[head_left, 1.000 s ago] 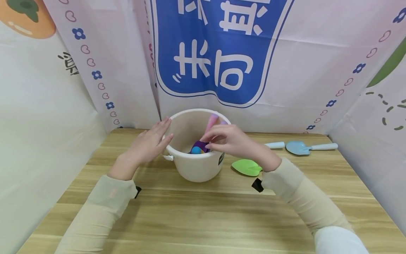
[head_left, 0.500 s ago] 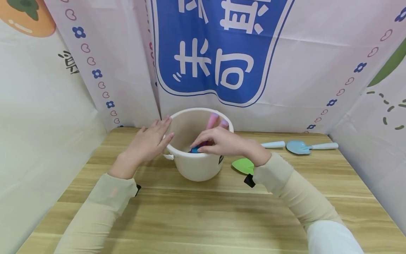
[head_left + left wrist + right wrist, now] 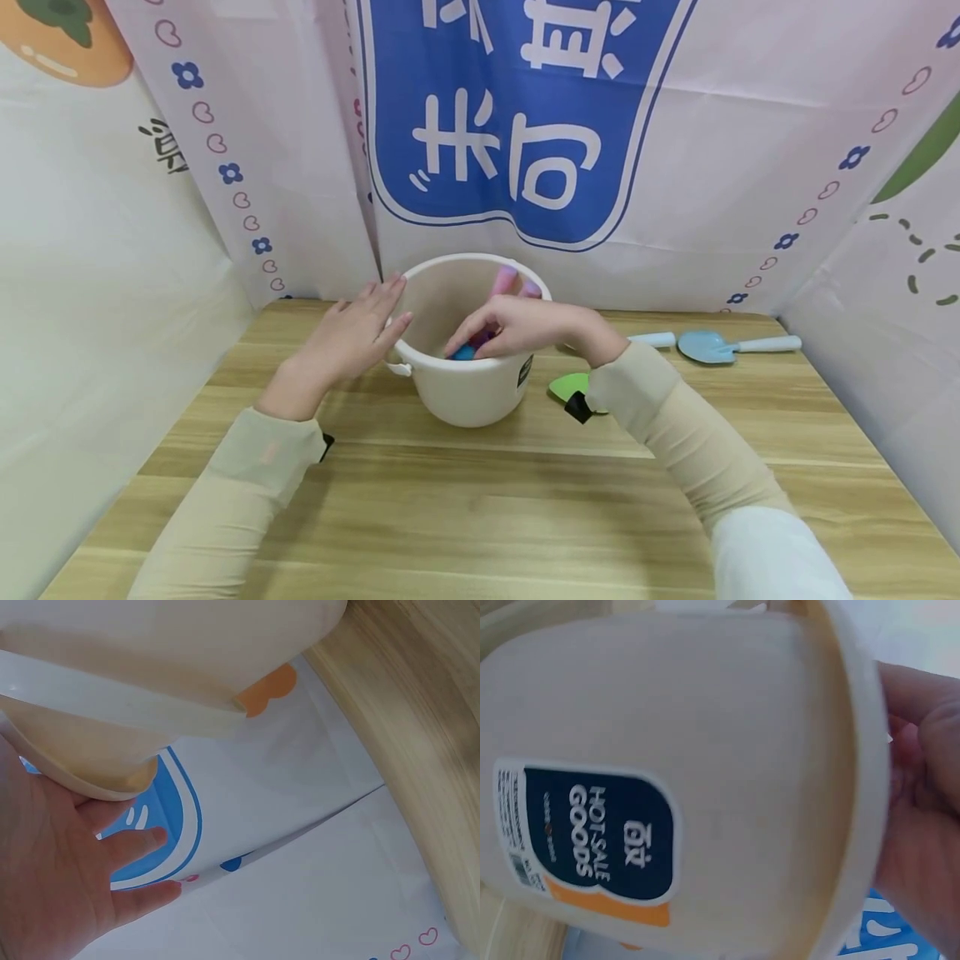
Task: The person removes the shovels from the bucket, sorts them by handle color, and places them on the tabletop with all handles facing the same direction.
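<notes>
A cream plastic bucket [image 3: 471, 396] with a folded-down handle stands on the wooden table. My left hand [image 3: 348, 342] rests against its left rim with straight fingers, which the left wrist view shows spread beside the rim. My right hand [image 3: 517, 325] reaches over the right rim into the bucket. Its fingers and thumb curl round a blue and purple thing [image 3: 463, 353], mostly hidden by the hand and the front rim. Two pink handles with lilac ends [image 3: 504, 279] lean on the bucket's back right wall. In the right wrist view, the bucket's labelled side [image 3: 727, 697] hides the fingertips.
Right of the bucket lie a green shovel head [image 3: 567, 387], partly under my right wrist, and a light blue shovel [image 3: 707, 347]. Another pale blue handle [image 3: 652, 340] shows behind the wrist. Printed cloth walls [image 3: 697, 208] enclose the back and sides of the table.
My right hand has moved left and lower into the bucket, its fingers closing over the blue and purple thing. The left hand and the bucket have stayed in place.
</notes>
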`<state>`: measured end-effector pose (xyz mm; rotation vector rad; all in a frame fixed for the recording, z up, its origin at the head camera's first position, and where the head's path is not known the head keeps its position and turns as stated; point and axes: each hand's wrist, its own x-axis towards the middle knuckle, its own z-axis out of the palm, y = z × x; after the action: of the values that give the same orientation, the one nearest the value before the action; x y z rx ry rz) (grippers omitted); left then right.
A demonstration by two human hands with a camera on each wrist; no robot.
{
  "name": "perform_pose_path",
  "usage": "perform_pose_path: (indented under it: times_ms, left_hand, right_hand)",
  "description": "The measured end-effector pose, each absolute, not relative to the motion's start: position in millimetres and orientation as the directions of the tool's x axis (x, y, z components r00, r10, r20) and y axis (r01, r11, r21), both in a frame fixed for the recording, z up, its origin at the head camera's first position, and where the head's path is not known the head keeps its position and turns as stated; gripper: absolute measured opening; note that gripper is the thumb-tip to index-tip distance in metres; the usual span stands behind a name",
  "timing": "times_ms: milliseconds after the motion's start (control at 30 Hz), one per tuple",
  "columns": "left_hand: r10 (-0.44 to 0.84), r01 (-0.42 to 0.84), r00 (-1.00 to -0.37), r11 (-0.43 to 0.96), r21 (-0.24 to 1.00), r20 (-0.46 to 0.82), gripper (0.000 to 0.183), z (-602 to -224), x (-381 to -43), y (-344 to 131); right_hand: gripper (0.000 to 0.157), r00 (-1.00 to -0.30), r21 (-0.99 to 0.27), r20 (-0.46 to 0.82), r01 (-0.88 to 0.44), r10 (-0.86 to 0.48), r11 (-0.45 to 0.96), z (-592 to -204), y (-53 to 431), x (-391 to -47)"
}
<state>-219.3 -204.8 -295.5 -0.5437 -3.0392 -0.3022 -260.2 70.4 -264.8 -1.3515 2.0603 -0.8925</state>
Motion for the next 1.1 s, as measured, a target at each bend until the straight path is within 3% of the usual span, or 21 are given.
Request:
perform_pose_path:
  times_ms: [167, 433, 1100]
  left_hand:
    - [0.341, 0.348, -0.937, 0.918, 0.187, 0.070, 0.070, -294.8, -219.8, -205.2]
    - [0.334, 0.339, -0.941, 0.920, 0.196, 0.062, 0.070, -295.5, -220.3, -207.4]
    - [0.343, 0.345, -0.938, 0.919, 0.188, 0.043, 0.072, -292.8, -220.6, -205.9]
  right_hand:
    - [0.032, -0.399, -0.747, -0.112, -0.570, -0.910, 0.342, -267.0, 66.1, -264.7]
    - [0.030, -0.392, -0.729, -0.029, -0.621, -0.920, 0.288, -269.5, 68.6, -267.0]
    - [0.039, -0.587, -0.880, 0.113, -0.433, -0.802, 0.193, -271.3, 99.9, -273.7]
